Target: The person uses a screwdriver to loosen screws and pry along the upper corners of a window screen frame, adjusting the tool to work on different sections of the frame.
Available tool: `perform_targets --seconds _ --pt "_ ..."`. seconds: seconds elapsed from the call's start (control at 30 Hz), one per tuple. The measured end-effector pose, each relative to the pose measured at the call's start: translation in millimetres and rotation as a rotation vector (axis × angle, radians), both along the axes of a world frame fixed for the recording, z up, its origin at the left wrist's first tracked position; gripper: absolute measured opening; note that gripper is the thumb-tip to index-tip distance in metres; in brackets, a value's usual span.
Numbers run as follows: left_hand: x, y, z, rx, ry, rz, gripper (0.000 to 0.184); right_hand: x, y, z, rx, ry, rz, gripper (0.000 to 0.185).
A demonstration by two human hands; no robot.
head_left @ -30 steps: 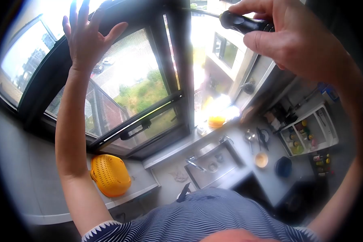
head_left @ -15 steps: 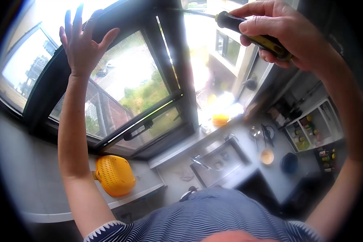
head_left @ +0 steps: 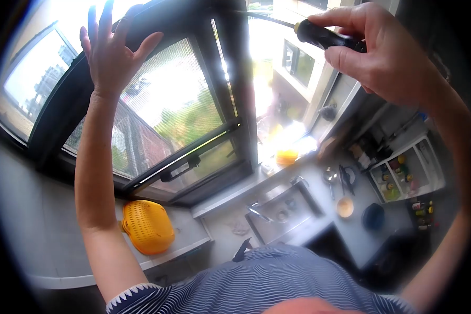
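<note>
Below the dark window frame [head_left: 244,89], a yellow basket [head_left: 148,227] sits on the bench [head_left: 42,225]. Your left hand [head_left: 112,60] spreads wide at the frame; your right hand [head_left: 390,57] clamps a screwdriver [head_left: 324,36].

The window [head_left: 167,115] stands at the far left, with the left hand [head_left: 111,65] at its frame. At the far right, the right hand [head_left: 374,57] holds 1 screwdriver [head_left: 324,36], its shaft pointing left. Nearer, 1 basket [head_left: 149,227] sits on the left worktop [head_left: 189,231]. Right of it lie the sink [head_left: 272,228], 1 bowl [head_left: 345,208], 1 container [head_left: 373,216] and, rightmost, the rack [head_left: 423,165] with bottles [head_left: 387,186] in it.
</note>
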State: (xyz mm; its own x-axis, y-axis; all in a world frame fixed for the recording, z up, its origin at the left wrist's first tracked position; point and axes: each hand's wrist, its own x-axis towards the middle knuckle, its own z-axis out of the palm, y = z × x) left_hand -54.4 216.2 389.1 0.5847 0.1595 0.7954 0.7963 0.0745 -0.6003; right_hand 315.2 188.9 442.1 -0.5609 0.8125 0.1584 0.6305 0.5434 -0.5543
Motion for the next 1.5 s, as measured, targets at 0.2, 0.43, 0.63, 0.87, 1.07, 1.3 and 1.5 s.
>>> perform_targets --seconds 0.2,0.43,0.63,0.87,1.07,1.3,1.5 --pt "0 1 0 0.006 0.001 0.002 0.061 13 12 -22 1.091 -0.567 0.202 0.040" --pt "1 0 -1 0.015 -0.006 0.016 0.061 8 5 -23 1.482 -0.888 0.156 0.040" --pt "-1 1 -2 0.028 -0.020 0.031 0.063 4 0 -25 1.556 -0.871 0.150 0.039" --pt "21 -18 -3 -0.082 -0.188 0.192 0.061 0 -4 -24 1.541 -0.809 0.121 0.038" --pt "22 -20 -5 -0.113 -0.238 0.188 0.061 3 -1 -10 1.203 -0.530 0.181 0.036" --pt "22 -19 -3 -0.099 -0.208 0.201 0.059 7 -4 11 0.847 -0.384 0.209 0.035" --pt "21 -18 -4 -0.091 -0.204 0.201 0.060 1 -5 -1 1.168 -0.577 0.196 0.034"
